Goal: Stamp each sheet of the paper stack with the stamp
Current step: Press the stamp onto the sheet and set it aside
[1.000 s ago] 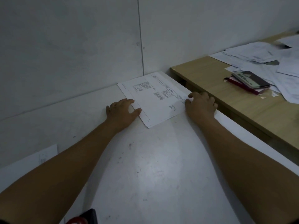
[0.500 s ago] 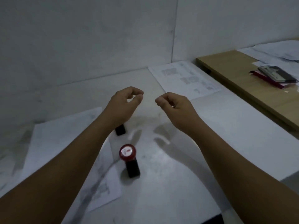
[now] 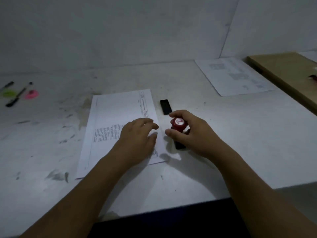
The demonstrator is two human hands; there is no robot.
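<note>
A printed paper stack point(image 3: 116, 117) lies in the middle of the white table point(image 3: 223, 143). My left hand point(image 3: 137, 140) rests flat on its right part, fingers spread. Just right of the stack stands the stamp point(image 3: 178, 124), with a red round top and a black body. My right hand point(image 3: 192, 133) is wrapped around it, thumb and fingers on the red knob. The stamp's black base touches the table beside the paper's right edge. A second sheet point(image 3: 235, 76) lies at the far right of the table.
A black flat cap point(image 3: 165, 106) lies just beyond the stamp. Pens point(image 3: 17, 97) and green and pink round items point(image 3: 30, 94) sit at the far left. A wooden desk point(image 3: 284, 74) adjoins at the right. The table's front edge runs below my arms.
My hands came back from the far sheet to the near stack. The left hand went down onto the paper and the right hand closed around the stamp.
</note>
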